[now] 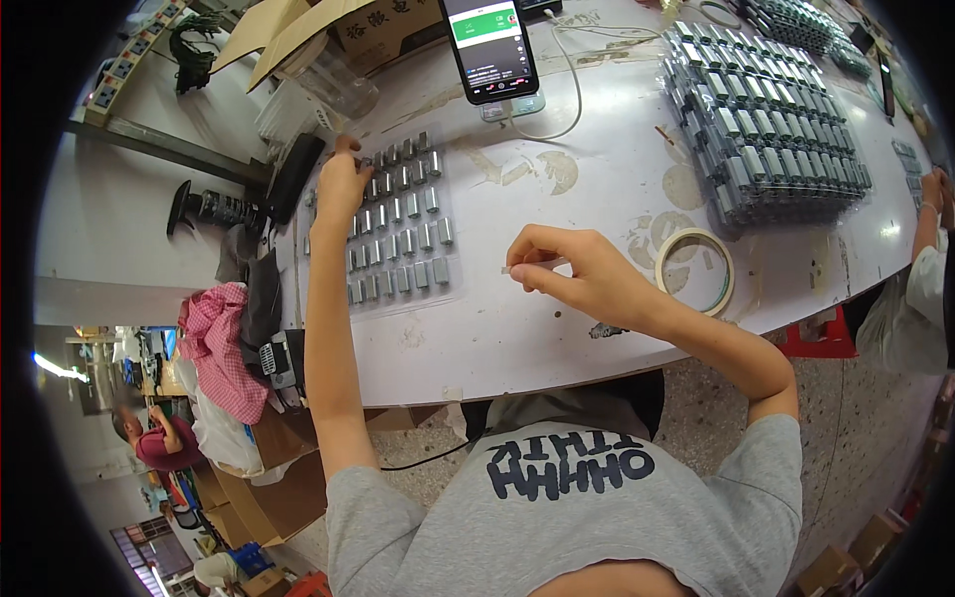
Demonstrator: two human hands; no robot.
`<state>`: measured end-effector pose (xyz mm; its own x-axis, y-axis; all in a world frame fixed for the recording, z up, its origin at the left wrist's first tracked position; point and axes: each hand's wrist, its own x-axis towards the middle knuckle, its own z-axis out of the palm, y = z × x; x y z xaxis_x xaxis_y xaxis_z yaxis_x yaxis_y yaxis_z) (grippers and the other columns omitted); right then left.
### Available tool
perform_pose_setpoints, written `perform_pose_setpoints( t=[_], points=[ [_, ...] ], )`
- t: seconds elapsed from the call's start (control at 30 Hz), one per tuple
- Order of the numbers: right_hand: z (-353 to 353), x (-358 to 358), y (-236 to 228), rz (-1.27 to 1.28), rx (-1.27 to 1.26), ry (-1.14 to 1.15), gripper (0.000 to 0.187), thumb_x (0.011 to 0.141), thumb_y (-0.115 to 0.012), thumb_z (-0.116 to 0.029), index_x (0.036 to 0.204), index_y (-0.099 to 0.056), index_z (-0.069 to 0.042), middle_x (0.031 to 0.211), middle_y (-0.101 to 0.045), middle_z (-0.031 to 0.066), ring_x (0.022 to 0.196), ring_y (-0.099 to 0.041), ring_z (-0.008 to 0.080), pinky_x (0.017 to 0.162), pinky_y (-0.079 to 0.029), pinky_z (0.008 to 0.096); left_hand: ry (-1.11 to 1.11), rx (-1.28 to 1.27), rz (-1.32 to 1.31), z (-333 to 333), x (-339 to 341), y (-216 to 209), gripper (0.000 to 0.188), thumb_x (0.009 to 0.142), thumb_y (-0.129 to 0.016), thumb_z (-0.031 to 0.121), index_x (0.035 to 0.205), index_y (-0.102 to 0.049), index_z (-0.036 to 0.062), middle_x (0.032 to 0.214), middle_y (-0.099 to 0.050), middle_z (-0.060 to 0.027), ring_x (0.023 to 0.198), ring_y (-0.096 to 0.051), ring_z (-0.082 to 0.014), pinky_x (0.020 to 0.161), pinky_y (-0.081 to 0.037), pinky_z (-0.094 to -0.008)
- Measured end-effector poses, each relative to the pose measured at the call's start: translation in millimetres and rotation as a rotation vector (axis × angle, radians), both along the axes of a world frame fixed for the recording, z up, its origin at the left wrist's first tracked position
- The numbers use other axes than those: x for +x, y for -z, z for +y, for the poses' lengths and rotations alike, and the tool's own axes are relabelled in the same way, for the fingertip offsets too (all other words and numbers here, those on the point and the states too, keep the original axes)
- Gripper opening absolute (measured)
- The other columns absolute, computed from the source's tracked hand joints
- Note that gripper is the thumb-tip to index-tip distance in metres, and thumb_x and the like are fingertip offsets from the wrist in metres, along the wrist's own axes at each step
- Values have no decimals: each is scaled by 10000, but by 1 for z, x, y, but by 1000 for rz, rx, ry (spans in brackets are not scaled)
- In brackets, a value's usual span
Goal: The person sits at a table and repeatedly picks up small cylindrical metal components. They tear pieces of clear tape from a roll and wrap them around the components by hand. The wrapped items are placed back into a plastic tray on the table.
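My left hand (343, 186) reaches to the far left part of a clear plastic tray (453, 199), its thumb and a finger apart at the pieces there. Its other fingers are partly hidden. Rows of small silvery metal blocks (407, 242) stand in this tray, some of them covered by my left forearm. Over the table to the right of the tray, my right hand (572, 265) is closed in a pinch. A tiny pale bit (505, 270) shows at its fingertips, too small to name.
A tall stack of filled trays (766, 124) stands at the right, with a tape roll (728, 284) in front of it. A lit phone (489, 50) stands at the back, its white cable (575, 99) beside it. An open cardboard box (383, 30) is at the back left. Another person's hands (933, 189) show at the far right.
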<state>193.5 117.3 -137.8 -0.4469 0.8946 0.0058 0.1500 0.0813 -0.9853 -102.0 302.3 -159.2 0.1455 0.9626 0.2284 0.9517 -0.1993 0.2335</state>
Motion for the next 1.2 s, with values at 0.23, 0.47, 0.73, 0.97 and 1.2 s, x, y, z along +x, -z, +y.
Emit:
perform_pose_setpoints(
  t=[0.23,0.47,0.73,0.97,1.2],
  points=[
    [0,2,0,37,37,20,118,853,-548,-112,876,-547,4,760,-584,51,705,-569,119,755,-460,277,7,61,149,-10,18,-29,233,753,-655,219,864,-578,29,912,-623,-132,866,-569,-328,737,-437,-393],
    [5,3,6,79,24,38,114,855,-547,-108,865,-538,5,748,-569,38,685,-552,106,721,-455,268,555,276,-173,-13,106,-53,220,733,-675,220,872,-603,66,1007,-630,-38,929,-538,-244,860,-387,-344],
    [6,6,-1,94,33,43,118,863,-546,-113,867,-538,4,752,-563,34,692,-548,104,716,-454,265,538,474,-198,36,132,-43,231,731,-688,319,861,-633,136,1240,-540,-43,1077,-470,-243,939,-275,-375],
    [13,11,9,133,12,67,139,868,-550,-138,871,-545,1,775,-563,29,729,-548,103,744,-450,258,595,55,-776,-9,121,-72,208,841,-605,221,936,-589,36,1020,-620,-160,797,-583,-146,697,-450,-256],
    [19,13,7,395,-280,109,167,878,-526,-164,917,-551,-4,783,-586,47,700,-542,104,705,-445,238,394,-497,-730,-100,116,-51,241,925,-457,150,1116,-504,11,751,-565,-21,647,-450,-47,592,-373,-193]
  ],
)
